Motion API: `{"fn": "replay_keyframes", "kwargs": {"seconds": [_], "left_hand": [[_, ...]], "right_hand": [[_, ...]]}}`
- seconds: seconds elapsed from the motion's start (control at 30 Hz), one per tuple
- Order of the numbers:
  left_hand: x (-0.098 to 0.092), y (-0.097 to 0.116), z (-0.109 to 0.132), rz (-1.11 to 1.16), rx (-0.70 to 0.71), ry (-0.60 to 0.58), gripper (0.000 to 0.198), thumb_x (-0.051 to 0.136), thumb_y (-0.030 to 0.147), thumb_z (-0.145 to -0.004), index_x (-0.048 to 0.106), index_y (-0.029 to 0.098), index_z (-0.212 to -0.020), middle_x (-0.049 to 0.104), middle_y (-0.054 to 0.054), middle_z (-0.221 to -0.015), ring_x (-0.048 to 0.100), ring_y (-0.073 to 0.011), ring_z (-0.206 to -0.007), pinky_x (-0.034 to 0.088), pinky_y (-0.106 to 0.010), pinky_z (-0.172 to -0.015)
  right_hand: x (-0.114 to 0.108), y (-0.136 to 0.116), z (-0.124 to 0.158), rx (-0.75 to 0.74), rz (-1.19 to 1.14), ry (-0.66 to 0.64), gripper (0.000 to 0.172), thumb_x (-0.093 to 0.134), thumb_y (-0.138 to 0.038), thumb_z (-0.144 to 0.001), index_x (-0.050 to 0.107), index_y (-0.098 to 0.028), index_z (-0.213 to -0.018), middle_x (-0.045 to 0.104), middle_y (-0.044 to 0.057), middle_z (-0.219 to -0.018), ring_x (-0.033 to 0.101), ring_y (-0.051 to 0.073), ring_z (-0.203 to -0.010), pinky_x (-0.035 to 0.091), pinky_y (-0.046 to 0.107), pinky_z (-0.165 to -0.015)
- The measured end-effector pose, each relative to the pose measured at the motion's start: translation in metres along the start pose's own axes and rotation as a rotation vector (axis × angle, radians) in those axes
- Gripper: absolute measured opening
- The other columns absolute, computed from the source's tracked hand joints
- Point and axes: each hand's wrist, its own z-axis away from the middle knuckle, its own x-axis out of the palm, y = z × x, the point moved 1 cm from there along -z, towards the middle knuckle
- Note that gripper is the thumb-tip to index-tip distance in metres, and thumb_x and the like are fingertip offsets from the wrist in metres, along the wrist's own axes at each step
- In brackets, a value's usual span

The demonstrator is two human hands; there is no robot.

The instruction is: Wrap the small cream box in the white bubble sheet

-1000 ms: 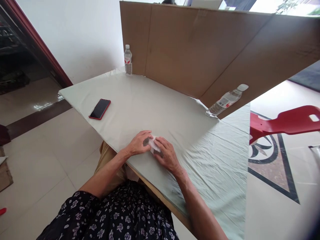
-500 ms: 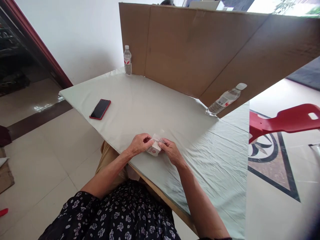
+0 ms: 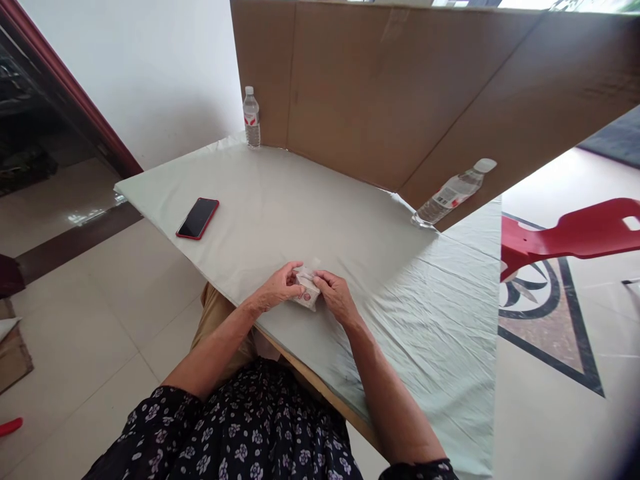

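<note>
Your worktop (image 3: 280, 200) is pale-cloth-covered, near edge at your lap. Cardboard panel (image 3: 370, 87) stands folded along its far side. Red chair (image 3: 575, 230) is off to the right, beyond the worktop edge. Two water bottles at the panel's foot: far-left bottle (image 3: 252, 119) upright, right bottle (image 3: 453, 193) slanted in this wide view. Phone (image 3: 198, 219), red-cased, lies screen up near the left edge, well apart from your hands.

Packet (image 3: 307, 300) is between your hands near the worktop's front edge, printed end facing you. Can't tell if its underside touches the cloth.

Change over the last half second: your left hand (image 3: 276, 288) goes from a tight pinch to a wider grip around the packet's left end; your right hand (image 3: 339, 299) stays at the thin wrap (image 3: 315, 265) on top. Reads to me as left steadying, right working the wrap.

Left fingers: thumb and index spread, clamped across the packet. Right fingers: thumb and index nearly together, pinching the wrap at its right side.
</note>
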Motion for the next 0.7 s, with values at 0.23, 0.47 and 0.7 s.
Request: {"fn": "replay_keyframes", "kwargs": {"seconds": [0.23,0.47,0.7], "left_hand": [[0.001,0.002,0.002,0.047,0.002,-0.023,0.052,0.070,0.016,-0.066,0.057,0.014,-0.116,0.069,-0.006,-0.104,0.066,-0.0166,-0.091,0.052,-0.029,-0.082],[-0.001,0.001,0.002,0.155,-0.041,-0.010,0.038,0.069,0.014,-0.063,0.056,0.014,-0.099,0.069,-0.001,-0.083,0.066,-0.0134,-0.074,0.050,-0.026,-0.073],[-0.002,0.001,0.001,0.213,0.003,-0.016,0.055,0.072,0.012,-0.062,0.059,0.014,-0.115,0.070,-0.007,-0.103,0.067,-0.0193,-0.095,0.053,-0.031,-0.084]], "right_hand": [[0.007,-0.004,-0.014,0.021,-0.080,0.047,0.032,0.064,-0.050,-0.077,0.071,-0.019,-0.083,0.068,0.001,-0.076,0.057,0.017,-0.070,0.045,0.029,-0.067],[0.011,-0.010,-0.024,0.061,-0.192,0.103,0.028,0.067,-0.048,-0.072,0.063,-0.021,-0.071,0.060,-0.002,-0.066,0.050,0.014,-0.063,0.042,0.028,-0.063],[0.010,-0.017,-0.025,0.100,-0.236,0.044,0.038,0.070,-0.056,-0.071,0.069,-0.019,-0.077,0.067,0.001,-0.071,0.057,0.017,-0.067,0.044,0.030,-0.066]]}}
